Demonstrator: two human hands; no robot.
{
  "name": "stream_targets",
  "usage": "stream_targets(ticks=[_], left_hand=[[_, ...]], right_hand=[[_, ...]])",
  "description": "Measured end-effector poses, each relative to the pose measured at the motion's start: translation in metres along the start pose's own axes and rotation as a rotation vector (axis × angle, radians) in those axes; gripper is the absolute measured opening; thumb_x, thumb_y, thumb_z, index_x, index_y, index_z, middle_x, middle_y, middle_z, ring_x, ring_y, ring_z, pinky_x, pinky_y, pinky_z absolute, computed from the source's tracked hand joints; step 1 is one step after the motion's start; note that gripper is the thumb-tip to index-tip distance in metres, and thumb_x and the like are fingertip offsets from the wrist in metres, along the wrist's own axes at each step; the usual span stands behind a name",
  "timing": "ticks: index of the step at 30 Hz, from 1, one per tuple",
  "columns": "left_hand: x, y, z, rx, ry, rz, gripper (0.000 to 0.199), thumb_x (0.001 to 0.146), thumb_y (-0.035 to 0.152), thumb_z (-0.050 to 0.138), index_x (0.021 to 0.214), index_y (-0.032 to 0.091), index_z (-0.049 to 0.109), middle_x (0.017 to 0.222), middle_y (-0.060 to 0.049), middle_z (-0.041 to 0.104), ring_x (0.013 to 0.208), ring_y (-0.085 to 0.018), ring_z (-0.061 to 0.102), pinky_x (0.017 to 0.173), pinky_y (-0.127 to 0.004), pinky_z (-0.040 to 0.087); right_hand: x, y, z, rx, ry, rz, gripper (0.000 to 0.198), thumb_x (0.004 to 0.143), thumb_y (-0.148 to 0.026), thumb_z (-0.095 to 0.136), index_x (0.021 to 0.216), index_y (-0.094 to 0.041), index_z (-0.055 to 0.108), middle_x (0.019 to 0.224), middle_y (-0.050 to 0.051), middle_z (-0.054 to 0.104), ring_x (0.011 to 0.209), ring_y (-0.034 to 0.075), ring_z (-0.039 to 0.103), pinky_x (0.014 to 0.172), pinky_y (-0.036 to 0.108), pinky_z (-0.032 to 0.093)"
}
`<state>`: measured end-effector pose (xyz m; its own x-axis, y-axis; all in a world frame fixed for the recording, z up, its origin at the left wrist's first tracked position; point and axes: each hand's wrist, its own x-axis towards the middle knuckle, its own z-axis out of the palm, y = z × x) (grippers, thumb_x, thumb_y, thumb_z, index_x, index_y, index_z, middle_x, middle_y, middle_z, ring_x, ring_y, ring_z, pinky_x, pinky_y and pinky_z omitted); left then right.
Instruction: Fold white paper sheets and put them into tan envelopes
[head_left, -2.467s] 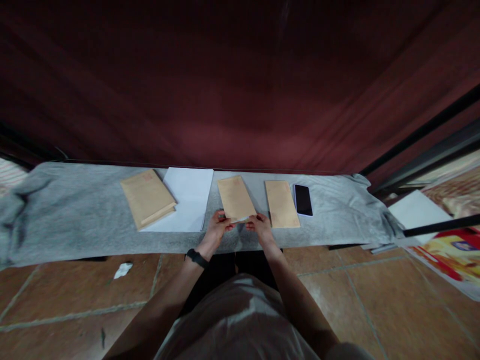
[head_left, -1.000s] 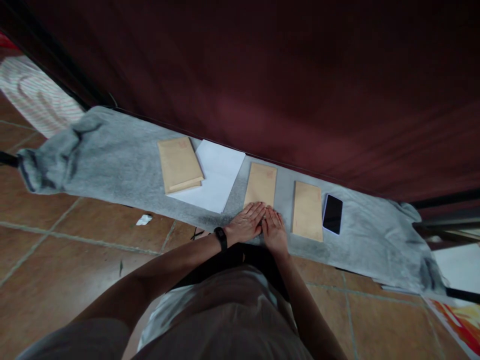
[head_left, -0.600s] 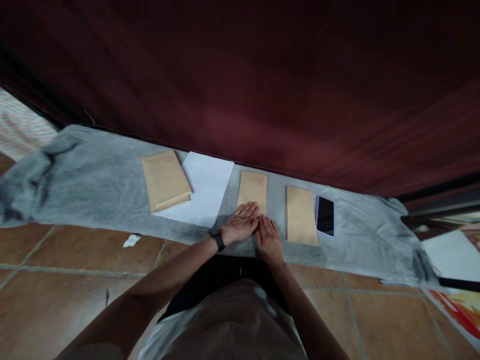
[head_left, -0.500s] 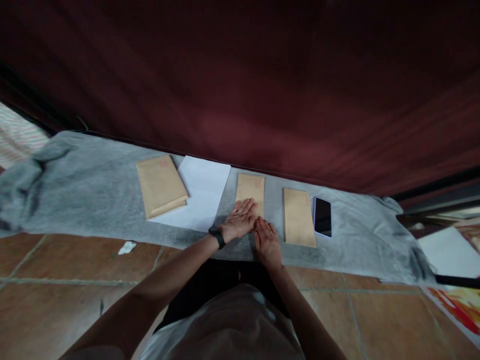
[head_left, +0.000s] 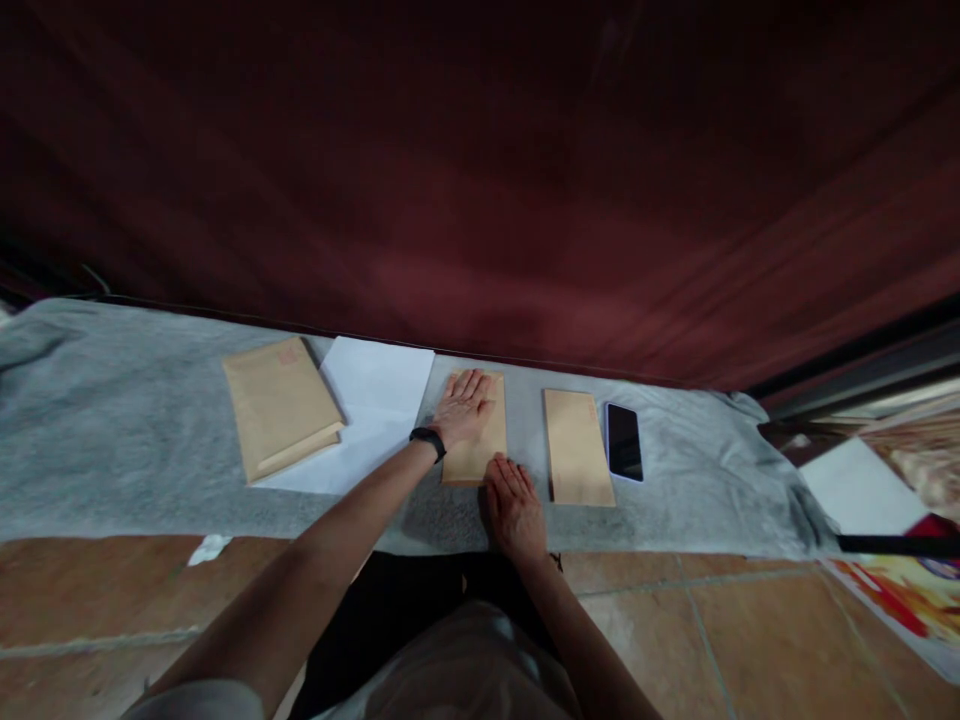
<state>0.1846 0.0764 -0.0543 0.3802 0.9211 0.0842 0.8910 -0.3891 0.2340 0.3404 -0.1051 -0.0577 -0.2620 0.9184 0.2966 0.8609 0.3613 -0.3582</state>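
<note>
A brown paper envelope (head_left: 474, 458) lies flat in front of me on a grey cloth. My left hand (head_left: 463, 408), with a dark band on the wrist, rests flat across its upper part, fingers stretched out. My right hand (head_left: 516, 508) lies at the envelope's lower right corner, fingers extended and touching it. To the right is a second brown envelope (head_left: 579, 447). On the left, a stack of brown envelopes (head_left: 283, 405) partly covers white paper sheets (head_left: 379, 395).
A phone (head_left: 624, 442) lies right of the second envelope. The grey cloth (head_left: 697, 470) covers a long narrow surface, backed by a dark red curtain (head_left: 480, 200). Below is a tiled floor (head_left: 637, 620) with a white scrap (head_left: 209, 548). A white board-like sheet (head_left: 862, 485) sits far right.
My left hand has slid up the envelope, away from me, uncovering its lower part. My right hand stays by the lower corner. The camera view has shifted slightly.
</note>
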Motion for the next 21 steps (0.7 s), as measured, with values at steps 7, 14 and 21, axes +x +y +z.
stream_targets(ticks=[7,14,21], left_hand=[[0.025,-0.007,-0.001,-0.023,-0.011,0.101,0.056,0.100,0.035,0.027,0.153,0.021,0.038,0.161,-0.005,0.037,0.151,-0.025,0.025,0.124,-0.052,0.009],[0.016,0.001,0.005,-0.035,-0.007,0.209,0.054,0.100,0.034,0.029,0.151,0.024,0.041,0.161,-0.001,0.036,0.150,-0.021,0.027,0.124,-0.045,0.013],[-0.013,0.017,0.007,-0.080,0.003,0.264,0.053,0.099,0.033,0.034,0.150,0.022,0.043,0.159,-0.003,0.040,0.149,-0.019,0.030,0.125,-0.042,0.014]], right_hand=[[0.000,0.001,0.001,0.005,0.001,-0.005,0.046,0.104,-0.025,0.038,0.148,-0.016,0.046,0.149,0.011,0.051,0.139,0.025,0.047,0.117,0.046,0.037],[0.000,0.002,0.001,0.011,-0.003,0.005,0.045,0.103,-0.024,0.040,0.147,-0.017,0.048,0.148,0.011,0.053,0.139,0.025,0.048,0.117,0.046,0.037],[-0.002,0.003,-0.005,0.048,0.004,-0.006,0.039,0.105,-0.024,0.037,0.139,-0.017,0.054,0.143,0.011,0.058,0.138,0.021,0.049,0.118,0.044,0.037]])
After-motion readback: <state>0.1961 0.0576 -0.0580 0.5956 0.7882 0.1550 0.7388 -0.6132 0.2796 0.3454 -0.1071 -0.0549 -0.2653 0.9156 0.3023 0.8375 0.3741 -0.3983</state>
